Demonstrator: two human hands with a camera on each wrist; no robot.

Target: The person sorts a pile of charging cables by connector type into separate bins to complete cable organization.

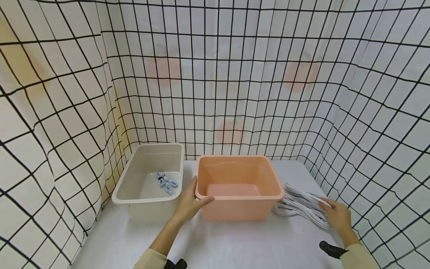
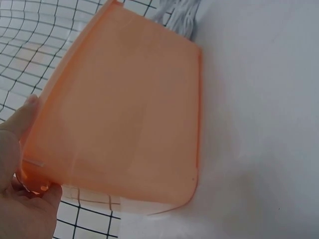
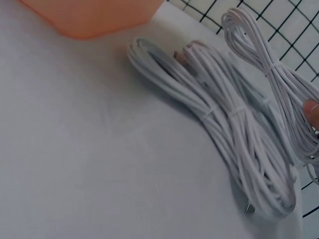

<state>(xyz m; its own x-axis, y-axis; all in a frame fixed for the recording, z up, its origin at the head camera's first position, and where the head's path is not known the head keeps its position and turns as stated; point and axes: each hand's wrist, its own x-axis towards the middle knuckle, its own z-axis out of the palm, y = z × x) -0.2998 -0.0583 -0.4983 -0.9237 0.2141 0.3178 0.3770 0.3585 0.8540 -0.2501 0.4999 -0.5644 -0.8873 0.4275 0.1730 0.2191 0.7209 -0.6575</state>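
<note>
My left hand (image 1: 189, 203) grips the near left corner of an orange plastic bin (image 1: 240, 209), fingers on its left side and thumb on the front rim. In the left wrist view the hand's thumb and fingers lie at the rim. To the right of the bin lies a pile of white cable bundles (image 3: 214, 114), each tied at the middle. My right hand (image 1: 337, 216) pinches one white cable bundle (image 3: 271, 64), which is raised above the others in the right wrist view. Only a fingertip of that hand shows there.
A beige bin (image 1: 147, 209) stands on the left with small light blue cable bundles (image 1: 166, 183) inside. Black netting (image 1: 215, 89) surrounds the white table (image 1: 242, 246) at the back and both sides. The orange bin's floor (image 1: 231, 189) is bare.
</note>
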